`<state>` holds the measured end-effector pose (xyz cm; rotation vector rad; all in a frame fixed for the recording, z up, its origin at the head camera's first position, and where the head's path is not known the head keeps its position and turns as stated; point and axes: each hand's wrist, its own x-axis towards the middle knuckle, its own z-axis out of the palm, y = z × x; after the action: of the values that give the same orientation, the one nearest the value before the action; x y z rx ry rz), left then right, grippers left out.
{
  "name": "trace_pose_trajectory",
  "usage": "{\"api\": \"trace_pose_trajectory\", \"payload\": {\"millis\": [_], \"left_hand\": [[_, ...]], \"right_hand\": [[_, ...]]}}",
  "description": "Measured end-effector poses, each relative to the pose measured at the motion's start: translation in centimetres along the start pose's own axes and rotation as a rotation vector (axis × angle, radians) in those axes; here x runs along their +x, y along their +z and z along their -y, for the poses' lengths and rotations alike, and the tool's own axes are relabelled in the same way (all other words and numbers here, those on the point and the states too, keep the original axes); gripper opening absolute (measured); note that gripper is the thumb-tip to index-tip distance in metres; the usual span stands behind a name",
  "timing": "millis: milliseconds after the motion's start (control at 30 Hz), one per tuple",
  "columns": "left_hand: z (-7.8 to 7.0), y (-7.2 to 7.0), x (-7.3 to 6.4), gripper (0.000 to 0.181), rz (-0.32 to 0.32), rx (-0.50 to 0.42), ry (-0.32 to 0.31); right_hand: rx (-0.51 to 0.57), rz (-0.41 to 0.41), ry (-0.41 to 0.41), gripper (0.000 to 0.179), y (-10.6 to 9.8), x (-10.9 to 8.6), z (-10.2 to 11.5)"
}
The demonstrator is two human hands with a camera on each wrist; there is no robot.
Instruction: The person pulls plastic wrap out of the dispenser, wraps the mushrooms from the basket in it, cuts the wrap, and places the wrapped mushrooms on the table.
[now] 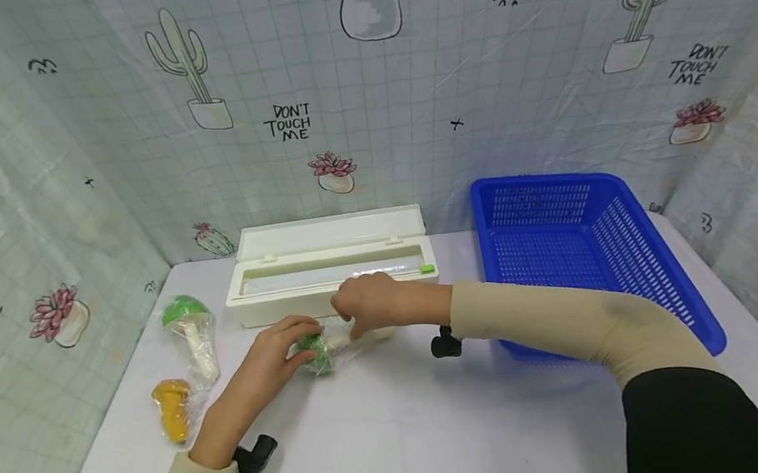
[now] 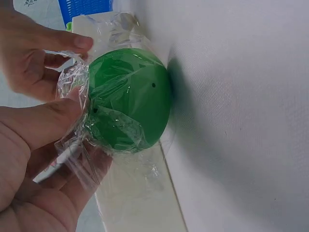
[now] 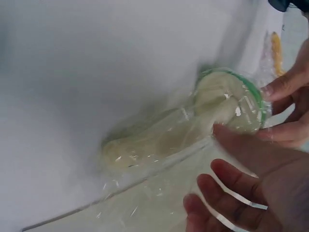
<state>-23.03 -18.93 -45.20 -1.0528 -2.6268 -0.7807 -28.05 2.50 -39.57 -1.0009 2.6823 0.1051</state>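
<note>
A toy mushroom with a green cap (image 2: 130,99) and a pale stem (image 3: 154,142) lies on its side in clear plastic film, in front of the white box. My left hand (image 1: 275,360) grips the cap end through the film, thumb on one side and fingers on the other. Over the stem is my right hand (image 1: 379,302); its thumb touches the wrapped stem near the cap. The other fingers of that hand are spaced apart and loosely bent, as the right wrist view shows. Loose film bunches between the two hands.
Behind the hands stands a white cling film dispenser (image 1: 270,306), lid raised, with a film roll inside. A blue basket (image 1: 617,228) is at the right. At the left lie another film-wrapped green-capped mushroom (image 1: 197,336) and a wrapped yellow item (image 1: 173,408).
</note>
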Motion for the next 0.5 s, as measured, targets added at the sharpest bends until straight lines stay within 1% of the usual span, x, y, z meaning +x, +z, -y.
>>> {"api": "trace_pose_trajectory", "payload": {"millis": [33,67,133,167,233,300,367,400,433,500], "left_hand": [[0.0,0.0,0.0,0.037,0.002,-0.011,0.000],[-0.1,0.1,0.1,0.036,0.001,-0.019,-0.001],[-0.2,0.2,0.2,0.035,-0.006,-0.033,-0.010],[-0.3,0.3,0.3,0.035,-0.010,-0.037,-0.020],[-0.4,0.4,0.6,0.035,-0.009,-0.047,-0.049],[-0.7,0.5,1.0,0.035,0.007,-0.050,-0.089],[-1.0,0.6,1.4,0.039,0.032,-0.044,-0.128],[-1.1,0.6,1.7,0.041,0.045,-0.035,-0.146],[-1.2,0.5,1.9,0.044,0.059,-0.021,-0.159],[-1.4,0.3,2.3,0.047,0.089,0.004,-0.176]], "right_hand": [[-0.013,0.011,0.006,0.016,0.0,-0.2,-0.1],[-0.019,0.015,0.015,0.013,0.0,-0.3,-0.3],[0.011,0.011,0.019,0.017,-0.1,-0.7,-0.7],[0.061,0.007,0.014,0.018,-0.1,-0.8,-0.9],[0.220,0.001,-0.008,0.017,-0.2,-1.0,-1.2],[0.400,0.003,-0.052,0.012,-0.1,-1.2,-1.1],[0.543,0.025,-0.104,0.009,0.3,-1.3,-0.8],[0.580,0.025,-0.126,0.008,0.6,-1.4,-0.5],[0.591,0.013,-0.142,0.007,1.0,-1.4,-0.3],[0.584,-0.039,-0.161,0.006,1.9,-1.4,0.2]]}}
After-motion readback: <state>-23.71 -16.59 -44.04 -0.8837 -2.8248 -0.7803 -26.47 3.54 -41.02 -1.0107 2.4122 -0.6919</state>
